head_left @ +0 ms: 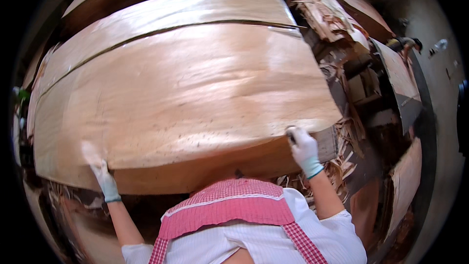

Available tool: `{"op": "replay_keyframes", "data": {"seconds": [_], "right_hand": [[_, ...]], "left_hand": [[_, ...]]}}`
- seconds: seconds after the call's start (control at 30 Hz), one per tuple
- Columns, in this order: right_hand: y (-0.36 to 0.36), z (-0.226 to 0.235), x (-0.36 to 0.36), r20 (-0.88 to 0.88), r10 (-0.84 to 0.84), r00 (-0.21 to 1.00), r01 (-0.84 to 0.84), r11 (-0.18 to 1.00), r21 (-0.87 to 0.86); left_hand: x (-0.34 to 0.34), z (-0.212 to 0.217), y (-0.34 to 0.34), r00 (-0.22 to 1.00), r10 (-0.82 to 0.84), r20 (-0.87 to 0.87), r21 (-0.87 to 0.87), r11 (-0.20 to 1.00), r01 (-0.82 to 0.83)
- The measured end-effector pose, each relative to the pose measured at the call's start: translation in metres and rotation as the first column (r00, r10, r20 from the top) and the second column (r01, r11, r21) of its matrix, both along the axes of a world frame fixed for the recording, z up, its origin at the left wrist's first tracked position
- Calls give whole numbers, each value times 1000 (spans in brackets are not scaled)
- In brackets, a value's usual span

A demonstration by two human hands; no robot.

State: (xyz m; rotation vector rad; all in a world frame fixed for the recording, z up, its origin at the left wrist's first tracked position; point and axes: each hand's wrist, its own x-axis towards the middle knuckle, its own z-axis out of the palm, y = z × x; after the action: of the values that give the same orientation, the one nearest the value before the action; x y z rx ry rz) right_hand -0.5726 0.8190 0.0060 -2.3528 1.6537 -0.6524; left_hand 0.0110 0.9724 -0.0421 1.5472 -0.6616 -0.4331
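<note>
The person holds a large thin sheet of wood veneer by its near edge, with both hands in pale gloves. The left hand is closed on the edge near the left corner; its fingers are blurred, so how firmly they pinch cannot be told exactly. The right hand is closed on the same edge near the right corner, the fingers wrapped over the rim of the sheet.

The sheet lies spread away from both grips, over a stack of similar sheets; the edge of the sheet under it shows just below the hands. Judging from this, the sheet already covers most of the stack, but its near edge is not yet released and seems slightly raised, so the final placing and aligning is probably still left. Beyond the far edge of the held sheet, another veneer sheet shows, with a dark gap between them.

To the right of the right grip there are many broken veneer scraps and a pile of torn pieces farther off. Below the left grip more scraps lie. The scraps beside the right hand are close to the corner of the sheet and could catch it. Between the grips, the person's pink checked apron is near the stack.
</note>
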Motion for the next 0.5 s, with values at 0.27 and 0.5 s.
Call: {"op": "replay_keyframes", "data": {"seconds": [0.27,0.5], "right_hand": [[30,-70,1,-32,-53,998,58,978,200],[37,-104,7,-97,-112,989,134,954,269]], "left_hand": [[17,-68,33,997,37,-64,105,994,-30],[47,-129,48,967,116,-225,273,961,-52]]}}
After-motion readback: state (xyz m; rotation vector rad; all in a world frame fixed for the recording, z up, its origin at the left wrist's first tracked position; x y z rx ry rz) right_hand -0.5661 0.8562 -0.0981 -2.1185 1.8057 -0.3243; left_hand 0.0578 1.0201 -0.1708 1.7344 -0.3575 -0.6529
